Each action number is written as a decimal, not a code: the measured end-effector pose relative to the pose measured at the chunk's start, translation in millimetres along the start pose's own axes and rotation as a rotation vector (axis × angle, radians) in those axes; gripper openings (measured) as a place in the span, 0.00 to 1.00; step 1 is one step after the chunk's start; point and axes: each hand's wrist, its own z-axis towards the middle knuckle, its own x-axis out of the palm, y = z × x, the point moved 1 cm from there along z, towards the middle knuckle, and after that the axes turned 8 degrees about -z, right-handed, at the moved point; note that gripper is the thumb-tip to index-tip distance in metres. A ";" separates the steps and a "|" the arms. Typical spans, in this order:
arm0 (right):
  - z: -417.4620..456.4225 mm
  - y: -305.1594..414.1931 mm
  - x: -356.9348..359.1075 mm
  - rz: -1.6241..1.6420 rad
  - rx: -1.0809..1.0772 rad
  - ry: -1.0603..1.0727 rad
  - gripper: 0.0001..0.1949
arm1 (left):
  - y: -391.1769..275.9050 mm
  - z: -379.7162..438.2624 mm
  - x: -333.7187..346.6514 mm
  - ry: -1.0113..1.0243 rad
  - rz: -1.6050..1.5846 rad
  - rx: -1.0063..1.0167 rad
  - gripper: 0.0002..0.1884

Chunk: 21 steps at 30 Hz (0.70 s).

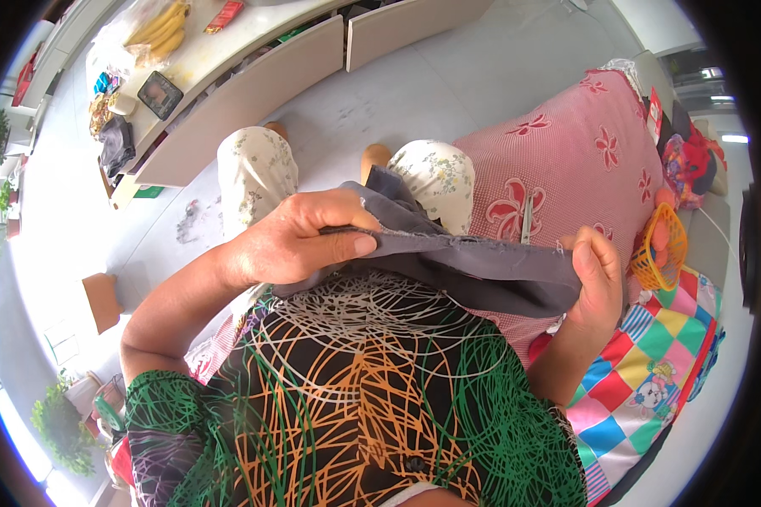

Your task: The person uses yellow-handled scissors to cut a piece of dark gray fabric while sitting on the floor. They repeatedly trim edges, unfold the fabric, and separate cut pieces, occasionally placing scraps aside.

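Note:
Both hands hold a dark grey piece of cloth (501, 261) stretched sideways above my lap, its frayed edge with loose threads running between them. My left hand (298, 237) pinches one end between thumb and fingers, the thumb lying along the edge. At the other end my right hand (596, 272) is closed around the fabric, thumb up. Folds of the cloth hang below and behind the edge, over my patterned shirt and near one knee. Just beyond the cloth, metal scissors (527, 218) lie on the pink flowered cover (564, 152) to the right of my knees.
A yellow plastic basket (661, 247) holding pinkish-orange items stands at the right, beside a multicoloured checked cloth (640, 374). At upper left, a long table with drawers (247, 95) bears bananas (158, 32), a dark-rimmed square object (160, 95) and bags. A cardboard box (100, 303) stands on the floor.

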 end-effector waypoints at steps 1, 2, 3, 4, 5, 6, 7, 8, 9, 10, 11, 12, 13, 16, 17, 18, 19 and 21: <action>2.3 -0.8 -0.8 0.030 0.000 0.027 0.16 | 7.3 3.5 -0.2 0.012 -0.002 0.048 0.05; 4.3 -1.4 -1.5 0.060 0.001 0.054 0.16 | 11.8 6.7 1.9 -0.008 -0.090 0.061 0.04; 5.5 -2.5 -2.5 0.047 -0.005 0.054 0.15 | 15.8 10.2 4.0 -0.029 -0.171 0.058 0.05; 6.5 -3.4 -3.4 0.034 -0.011 0.054 0.15 | 19.0 13.8 6.0 -0.051 -0.253 0.054 0.05; 7.4 -4.1 -4.2 0.021 -0.017 0.053 0.15 | 20.6 17.0 7.9 -0.072 -0.334 0.050 0.05; 8.3 -5.3 -4.6 0.028 -0.015 0.050 0.15 | 14.0 17.5 11.1 -0.077 -0.461 -0.038 0.06; 9.0 -6.5 -4.9 0.035 -0.012 0.047 0.14 | 14.1 17.9 10.8 -0.083 -0.460 -0.086 0.07; 9.7 -7.8 -5.3 0.041 -0.009 0.043 0.14 | 14.3 18.6 10.1 -0.088 -0.460 -0.133 0.07; 10.8 -9.5 -5.9 0.027 -0.006 0.036 0.14 | 14.5 18.6 9.7 -0.094 -0.458 -0.180 0.07; 11.9 -11.5 -6.8 0.013 -0.004 0.029 0.14 | 15.1 19.0 10.8 -0.104 -0.469 -0.152 0.07; 12.5 -13.0 -7.7 0.000 -0.001 0.022 0.14 | 16.3 20.1 13.2 -0.113 -0.479 -0.124 0.08; 12.6 -13.9 -8.1 -0.034 -0.016 0.015 0.14 | 16.7 20.9 15.0 -0.121 -0.490 -0.098 0.08; 12.4 -14.5 -8.6 -0.068 -0.032 0.007 0.13 | 14.7 21.1 15.9 -0.141 -0.440 -0.095 0.07; 10.1 -20.9 -12.5 -0.223 -0.170 -0.033 0.14 | 7.8 19.6 18.9 -0.176 -0.157 0.012 0.07; 8.3 -23.3 -13.4 -0.284 -0.232 -0.049 0.15 | 6.8 17.7 21.3 -0.169 0.027 0.113 0.08; 5.8 -24.4 -12.1 -0.271 -0.329 -0.041 0.16 | 5.8 16.1 22.9 -0.160 0.212 0.211 0.10; 3.1 -25.2 -10.5 -0.256 -0.426 -0.033 0.17 | 9.5 16.7 22.2 -0.208 0.372 0.440 0.12; -1.6 -25.5 -9.4 -0.301 -0.586 -0.030 0.20 | 22.9 20.7 20.7 -0.295 0.695 0.897 0.14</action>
